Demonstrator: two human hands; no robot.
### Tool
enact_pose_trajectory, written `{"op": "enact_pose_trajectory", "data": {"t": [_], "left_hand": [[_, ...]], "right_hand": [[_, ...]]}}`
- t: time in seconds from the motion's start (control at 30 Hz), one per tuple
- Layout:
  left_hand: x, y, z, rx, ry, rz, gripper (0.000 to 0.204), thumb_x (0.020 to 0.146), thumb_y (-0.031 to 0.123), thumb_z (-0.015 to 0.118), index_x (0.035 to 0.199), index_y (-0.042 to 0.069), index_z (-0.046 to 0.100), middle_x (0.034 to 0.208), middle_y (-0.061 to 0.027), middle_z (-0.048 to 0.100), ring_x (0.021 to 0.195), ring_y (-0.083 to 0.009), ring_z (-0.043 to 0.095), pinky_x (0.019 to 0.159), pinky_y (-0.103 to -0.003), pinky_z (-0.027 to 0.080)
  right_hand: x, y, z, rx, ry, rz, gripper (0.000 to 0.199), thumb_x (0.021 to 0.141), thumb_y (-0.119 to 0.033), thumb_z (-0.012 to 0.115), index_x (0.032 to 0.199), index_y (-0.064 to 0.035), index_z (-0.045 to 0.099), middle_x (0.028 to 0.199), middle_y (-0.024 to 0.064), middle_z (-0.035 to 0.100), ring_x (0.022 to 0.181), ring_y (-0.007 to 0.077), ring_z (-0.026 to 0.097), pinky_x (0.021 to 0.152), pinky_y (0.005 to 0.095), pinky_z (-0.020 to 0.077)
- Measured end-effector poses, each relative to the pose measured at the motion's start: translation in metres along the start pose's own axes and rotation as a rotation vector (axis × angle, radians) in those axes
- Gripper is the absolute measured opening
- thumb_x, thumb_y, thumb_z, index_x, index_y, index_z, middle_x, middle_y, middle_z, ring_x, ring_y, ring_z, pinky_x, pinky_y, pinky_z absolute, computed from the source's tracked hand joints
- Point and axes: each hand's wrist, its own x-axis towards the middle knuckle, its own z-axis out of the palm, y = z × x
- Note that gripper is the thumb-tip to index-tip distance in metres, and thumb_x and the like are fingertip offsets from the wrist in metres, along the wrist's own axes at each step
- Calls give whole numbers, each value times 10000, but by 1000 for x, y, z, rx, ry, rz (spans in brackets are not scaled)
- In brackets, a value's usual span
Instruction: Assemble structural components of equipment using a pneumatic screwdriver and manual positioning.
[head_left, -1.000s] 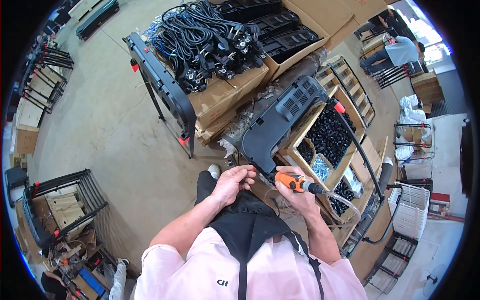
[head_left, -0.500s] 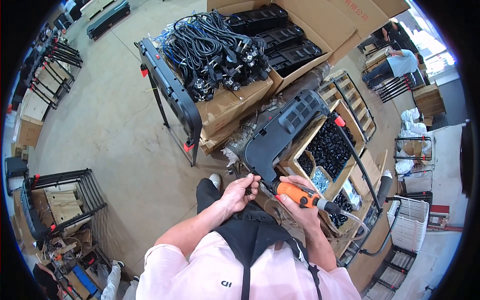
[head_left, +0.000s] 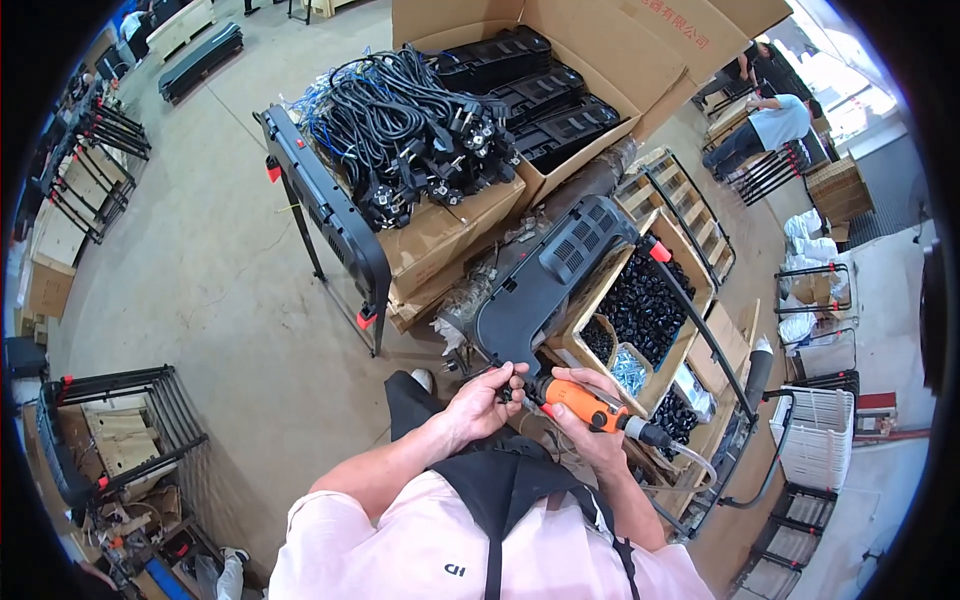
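Note:
My right hand [head_left: 597, 440] is wrapped round an orange air screwdriver [head_left: 580, 401], which has a clear hose at its rear end. The tool's dark nose points left, toward my left hand [head_left: 480, 408] and the lower end of a black plastic housing [head_left: 515, 318]. That housing has vent slots and sits tilted on a black tube frame [head_left: 705, 325] with a red clip. My left hand is closed, thumb and fingertips pinched together at the housing's lower end. Something small and dark shows among its fingers, too small to name.
Right of the housing, a wooden bin [head_left: 690, 338] holds many small black parts and silvery screws [head_left: 628, 370]. Ahead, plugged black cables [head_left: 410, 135] lie on a carton beside an open box [head_left: 660, 85] of black housings. Another housing on legs [head_left: 335, 225] stands left of them. A person [head_left: 775, 125] bends at far right.
The view has shifted slightly, moving the surroundings left in the picture. My left fingertips and the screwdriver's nose have come closer together at the housing's lower end. Both hands keep their grip.

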Motion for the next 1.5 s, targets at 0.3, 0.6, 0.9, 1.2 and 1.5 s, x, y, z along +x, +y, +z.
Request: {"op": "enact_pose_trajectory", "data": {"t": [0.3, 0.6, 0.9, 1.2, 1.5], "left_hand": [[-11, -6, 1, 266, 73, 57, 294, 1111, 325, 565, 1229, 77, 672, 882, 4, 666, 787, -124, 656, 662, -277, 554], [-13, 0, -29, 385, 111, 125, 230, 1115, 252, 565, 1180, 60, 674, 887, -15, 683, 765, -129, 657, 659, -281, 573], [-27, 12, -29, 314, 212, 136, 280, 1140, 238, 495, 1247, 36, 657, 1053, -49, 687, 933, -175, 655, 882, -353, 575], [-24, 22, -36, 295, 217, 124, 310, 1119, 329, 551, 1171, 64, 704, 973, -17, 678, 863, -154, 647, 824, -334, 566], [-11, 25, -37, 245, 245, 83, 308, 1106, 370, 573, 1124, 91, 703, 938, 7, 679, 831, -142, 635, 773, -318, 538]], "right_hand": [[17, 3, 6, -7, 75, 56, 531, 918, -6, 758, 1390, 11, 515, 1338, 182, 668, 1247, 257, 650, 1100, 401, 516], [40, 18, 29, -13, -23, 82, 515, 900, -15, 779, 1369, 19, 571, 1288, 155, 706, 1185, 214, 680, 1068, 358, 526], [61, 22, 45, -293, -153, 3, 357, 857, -61, 805, 1188, -31, 675, 1224, 148, 747, 1040, 222, 744, 928, 352, 587], [66, 17, 48, -309, -175, 33, 315, 855, -62, 808, 1141, -26, 682, 1227, 148, 749, 1022, 213, 750, 915, 345, 592], [64, 14, 47, -305, -186, 98, 421, 879, -4, 788, 1270, 8, 631, 1271, 146, 723, 1126, 192, 698, 1017, 336, 547]]}}
